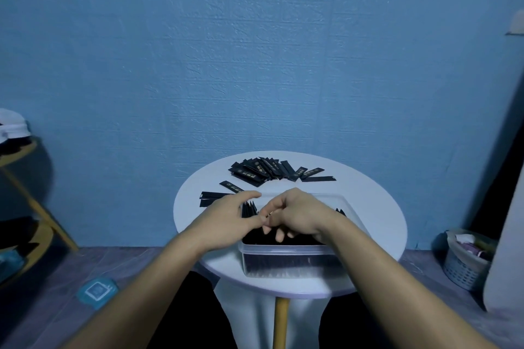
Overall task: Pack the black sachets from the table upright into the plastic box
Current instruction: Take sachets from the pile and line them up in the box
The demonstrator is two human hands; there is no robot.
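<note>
While left hand (pixel 231 215) meets right hand (pixel 302 214), sachets (pixel 249 208) stand in plastic box (pixel 283 248).

We find the plastic box (pixel 283 263) on the near side of the table (pixel 380 215), packed sachets (pixel 249 209) standing inside, loose sachets (pixel 269 171) heaped behind it.

A blue textured wall (pixel 255 65) stands behind, a grey basket (pixel 460 273) on the floor (pixel 51 314) right, a yellow-rimmed shelf (pixel 19 154) left.
</note>
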